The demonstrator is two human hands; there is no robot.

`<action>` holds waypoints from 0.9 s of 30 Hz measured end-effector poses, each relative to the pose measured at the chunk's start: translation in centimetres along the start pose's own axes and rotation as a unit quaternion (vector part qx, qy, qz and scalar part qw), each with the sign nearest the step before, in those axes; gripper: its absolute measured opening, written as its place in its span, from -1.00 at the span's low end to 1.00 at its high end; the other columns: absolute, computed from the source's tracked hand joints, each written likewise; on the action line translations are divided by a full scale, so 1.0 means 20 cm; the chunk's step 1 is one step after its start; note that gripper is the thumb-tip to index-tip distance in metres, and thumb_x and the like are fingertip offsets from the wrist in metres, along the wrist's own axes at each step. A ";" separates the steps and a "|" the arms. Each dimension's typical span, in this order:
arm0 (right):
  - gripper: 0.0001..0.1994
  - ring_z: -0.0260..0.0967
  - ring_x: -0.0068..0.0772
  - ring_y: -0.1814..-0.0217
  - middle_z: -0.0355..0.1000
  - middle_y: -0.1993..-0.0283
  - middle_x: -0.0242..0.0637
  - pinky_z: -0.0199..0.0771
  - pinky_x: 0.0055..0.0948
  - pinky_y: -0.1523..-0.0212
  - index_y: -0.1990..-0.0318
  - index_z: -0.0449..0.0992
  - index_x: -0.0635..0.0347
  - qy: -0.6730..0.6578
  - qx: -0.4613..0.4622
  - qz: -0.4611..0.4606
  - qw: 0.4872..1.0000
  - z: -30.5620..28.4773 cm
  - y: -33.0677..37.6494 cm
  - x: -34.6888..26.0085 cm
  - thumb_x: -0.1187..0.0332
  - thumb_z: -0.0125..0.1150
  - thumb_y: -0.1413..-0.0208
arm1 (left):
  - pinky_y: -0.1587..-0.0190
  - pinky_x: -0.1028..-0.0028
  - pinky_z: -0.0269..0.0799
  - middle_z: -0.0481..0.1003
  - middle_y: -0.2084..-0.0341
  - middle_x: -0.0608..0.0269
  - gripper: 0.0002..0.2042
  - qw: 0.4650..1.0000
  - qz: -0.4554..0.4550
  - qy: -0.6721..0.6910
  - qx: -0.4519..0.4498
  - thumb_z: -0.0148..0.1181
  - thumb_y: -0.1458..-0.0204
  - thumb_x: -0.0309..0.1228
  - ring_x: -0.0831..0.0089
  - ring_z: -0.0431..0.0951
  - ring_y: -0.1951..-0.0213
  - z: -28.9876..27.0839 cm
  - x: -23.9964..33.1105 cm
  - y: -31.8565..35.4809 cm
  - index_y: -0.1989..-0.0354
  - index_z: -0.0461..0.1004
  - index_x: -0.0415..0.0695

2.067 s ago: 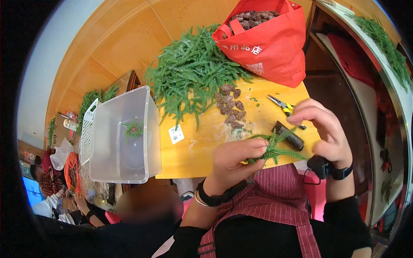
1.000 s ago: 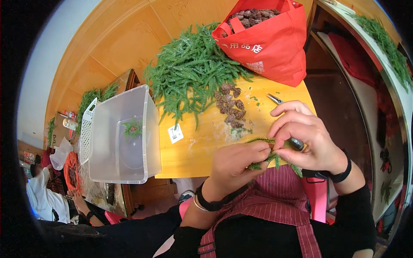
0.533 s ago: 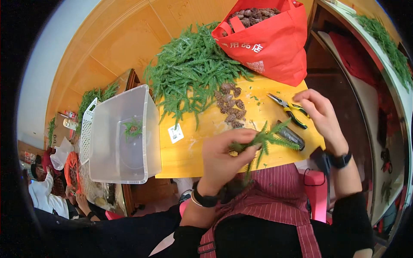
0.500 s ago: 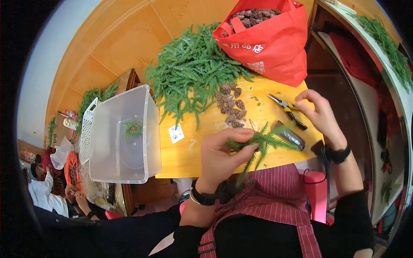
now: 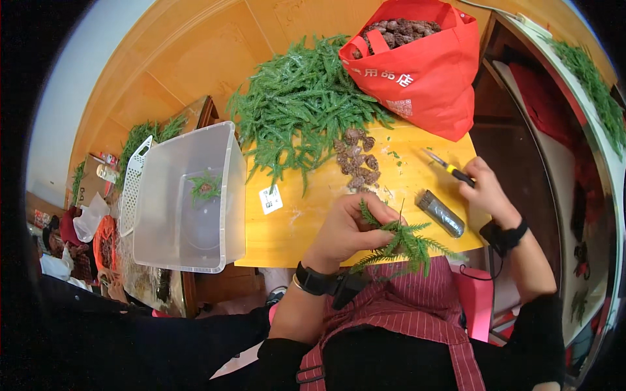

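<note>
At near edge of yellow wooden counter (image 5: 313, 221): left hand (image 5: 349, 228), grip pinched around bunch of green fir-like sprigs (image 5: 404, 241), held just over counter edge. Right hand (image 5: 486, 192) further right, grip closed on yellow-handled pliers (image 5: 447, 168). Between hands, lying flat: small dark cylindrical bundle (image 5: 440, 213). Beyond: cluster of brown pine cones (image 5: 357, 156), heap of green sprigs (image 5: 303, 107), red fabric bag (image 5: 420, 62) holding cones. Left of counter: clear plastic bin (image 5: 189, 195), one sprig inside.
</note>
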State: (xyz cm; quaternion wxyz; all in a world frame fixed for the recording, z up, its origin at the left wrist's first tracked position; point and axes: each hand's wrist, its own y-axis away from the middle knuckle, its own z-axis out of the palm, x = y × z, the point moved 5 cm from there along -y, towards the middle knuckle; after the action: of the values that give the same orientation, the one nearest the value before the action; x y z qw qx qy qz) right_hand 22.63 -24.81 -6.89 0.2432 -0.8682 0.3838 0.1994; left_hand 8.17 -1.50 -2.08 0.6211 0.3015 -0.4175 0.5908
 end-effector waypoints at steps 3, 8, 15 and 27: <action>-0.89 0.10 -0.68 0.50 0.20 0.57 -0.48 0.11 -0.67 0.45 0.49 0.38 0.26 -0.188 -0.091 0.148 0.967 -0.15 0.08 -0.12 0.41 0.11 0.06 | 0.33 0.39 0.42 0.48 0.50 0.07 -0.83 0.998 -0.023 0.048 -0.027 0.25 0.32 -0.65 0.30 0.51 0.38 0.01 0.00 0.01 0.54 0.37 -0.22; -0.79 0.35 -0.49 0.37 0.37 0.52 -0.34 0.28 -0.56 0.39 0.52 0.42 0.25 -0.184 -0.171 0.047 0.967 -0.32 0.15 -0.44 0.27 0.21 0.15 | 0.35 0.41 0.42 0.47 0.54 0.12 -0.80 0.988 -0.033 0.122 -0.085 0.34 0.34 -0.57 0.32 0.51 0.42 0.03 -0.03 0.00 0.56 0.39 -0.18; -0.78 0.36 -0.08 0.12 0.38 0.50 -0.25 0.35 -0.28 0.17 0.57 0.42 0.24 -0.140 -0.169 -0.167 0.961 -0.34 0.13 -0.64 0.29 0.30 0.22 | 0.35 0.39 0.41 0.41 0.65 0.30 -0.78 0.982 -0.050 0.143 -0.112 0.37 0.40 -0.58 0.30 0.52 0.41 0.09 -0.04 0.00 0.59 0.40 -0.17; -0.77 0.36 -0.11 0.29 0.33 0.59 -0.26 0.40 -0.29 0.20 0.61 0.36 0.23 -0.129 -0.158 -0.206 0.957 -0.35 0.12 -0.70 0.37 0.34 0.23 | 0.37 0.39 0.42 0.49 0.59 0.07 -0.77 0.983 -0.079 0.111 -0.122 0.39 0.43 -0.54 0.25 0.53 0.47 0.08 -0.07 0.02 0.62 0.40 -0.17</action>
State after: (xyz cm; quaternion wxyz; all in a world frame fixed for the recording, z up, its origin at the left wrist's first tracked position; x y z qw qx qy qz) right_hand 13.12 -22.21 5.49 0.1866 -0.9226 0.1258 0.3134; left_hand 7.52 -3.59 -2.59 0.7407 0.1877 -0.3898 0.5139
